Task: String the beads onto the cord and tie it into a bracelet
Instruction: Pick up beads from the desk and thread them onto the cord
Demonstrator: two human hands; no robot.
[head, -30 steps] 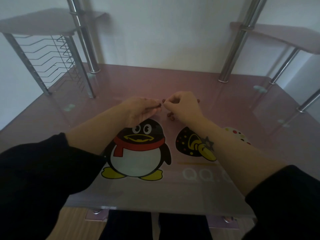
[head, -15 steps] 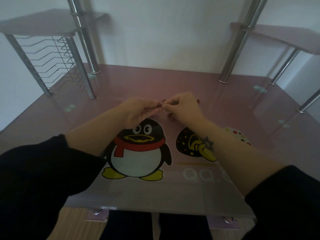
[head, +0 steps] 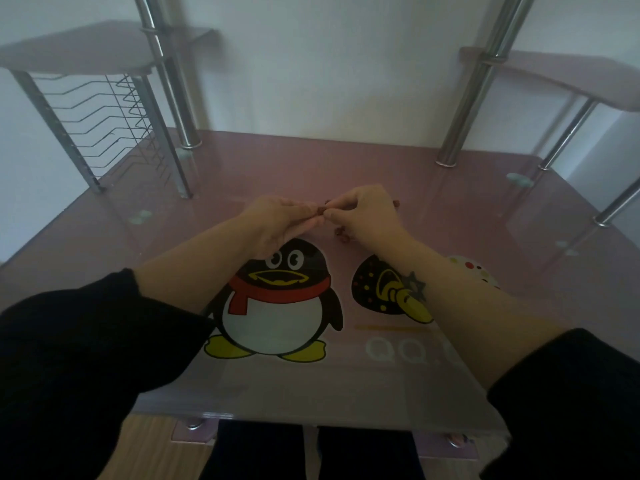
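Observation:
My left hand [head: 277, 220] and my right hand [head: 367, 213] meet fingertip to fingertip above the middle of the pink glass table [head: 450, 216]. Between the fingertips sits a small dark red bead [head: 319, 211], pinched by my left fingers. My right fingers are pinched together just beside it; the cord is too thin to make out. Loose dark red beads [head: 341, 235] lie on the glass under my right hand, and another bead [head: 396, 203] shows past my right knuckles.
Printed on the glass are a penguin picture [head: 277, 299] and a dark spotted shape [head: 374, 289]. Chrome posts [head: 464, 109] rise at the back left and right, carrying side shelves. A wire rack [head: 110, 126] stands at the far left.
The two hands have closed the small gap between their fingertips and now touch around the bead. Arms and loose beads stay where they were.

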